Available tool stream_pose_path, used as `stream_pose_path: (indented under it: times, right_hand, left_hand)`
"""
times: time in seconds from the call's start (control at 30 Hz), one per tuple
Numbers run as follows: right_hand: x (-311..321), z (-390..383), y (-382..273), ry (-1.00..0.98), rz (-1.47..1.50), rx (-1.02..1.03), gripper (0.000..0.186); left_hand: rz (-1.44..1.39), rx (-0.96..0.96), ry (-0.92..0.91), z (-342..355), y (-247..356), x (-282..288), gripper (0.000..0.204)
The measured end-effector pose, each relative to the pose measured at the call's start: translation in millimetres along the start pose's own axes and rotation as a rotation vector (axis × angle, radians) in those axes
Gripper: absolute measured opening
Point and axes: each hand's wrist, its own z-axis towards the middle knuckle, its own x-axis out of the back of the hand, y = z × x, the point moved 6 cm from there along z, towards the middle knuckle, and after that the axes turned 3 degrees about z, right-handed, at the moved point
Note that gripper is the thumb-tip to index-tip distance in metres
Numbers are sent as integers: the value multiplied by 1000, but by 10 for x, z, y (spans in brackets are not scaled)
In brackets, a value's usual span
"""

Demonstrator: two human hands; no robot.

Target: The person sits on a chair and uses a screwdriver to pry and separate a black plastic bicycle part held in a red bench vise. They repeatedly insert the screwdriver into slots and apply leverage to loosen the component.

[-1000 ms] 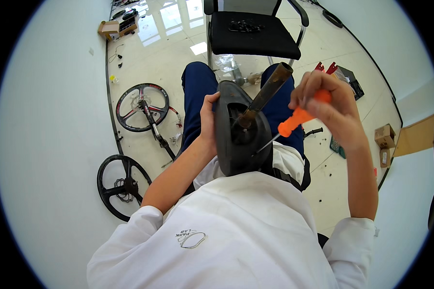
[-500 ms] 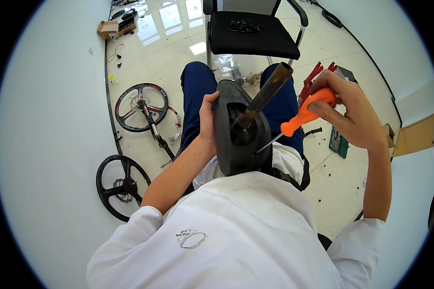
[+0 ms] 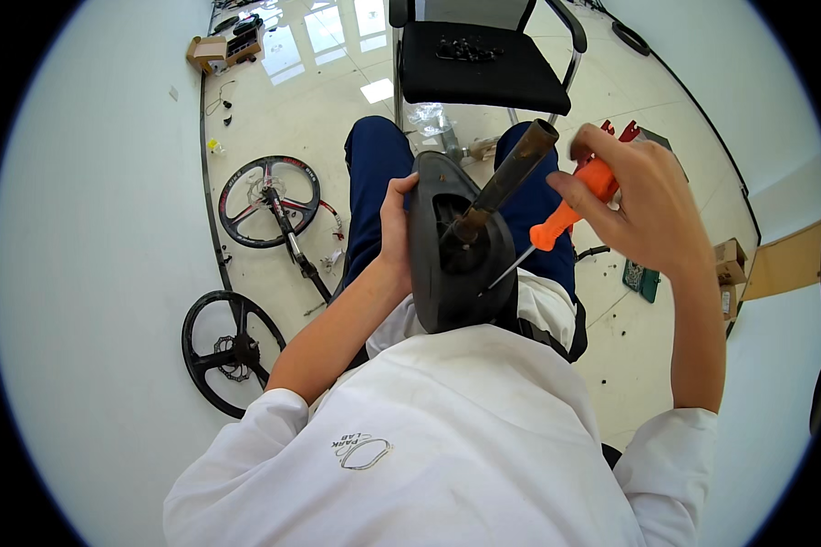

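A black bicycle saddle (image 3: 443,305) rests in my lap with its hollow underside toward me. From that hollow a worn metal seat post (image 3: 516,167) sticks out toward the upper right. My left hand (image 3: 396,230) is closed on the saddle's left edge. At the right, my right hand (image 3: 646,205) holds a screwdriver (image 3: 556,226) by its orange handle, fingers and thumb curled about it. Its thin shaft slants down-left, and the tip appears to touch the saddle's lower right edge.
Ahead stands a black chair (image 3: 483,77) with small dark parts (image 3: 468,49) on its seat. On the floor at left lie a spoked wheel with fork (image 3: 269,202) and a black wheel (image 3: 235,354). A green case (image 3: 641,281) and cardboard boxes (image 3: 729,263) are at right.
My right hand has shifted left and turned around the screwdriver handle, its thumb now higher. The tip stays at nearly the same spot. The saddle and my left hand have barely moved.
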Motion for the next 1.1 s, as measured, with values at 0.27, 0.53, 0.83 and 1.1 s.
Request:
stream_pose_path:
  times: [0.27, 0.53, 0.83, 1.1]
  right_hand:
    - [116, -114, 73, -48, 430, 182, 18]
    - [167, -188, 190, 15, 475, 259, 28]
    - [382, -79, 573, 258, 657, 31, 24]
    - [253, 230, 503, 260, 538, 123, 22]
  left_hand:
    - [20, -5, 14, 54, -5, -44, 66]
    - [35, -7, -7, 29, -2, -51, 68]
    - [67, 21, 2, -27, 5, -231, 68]
    - [116, -3, 79, -58, 11, -297, 62]
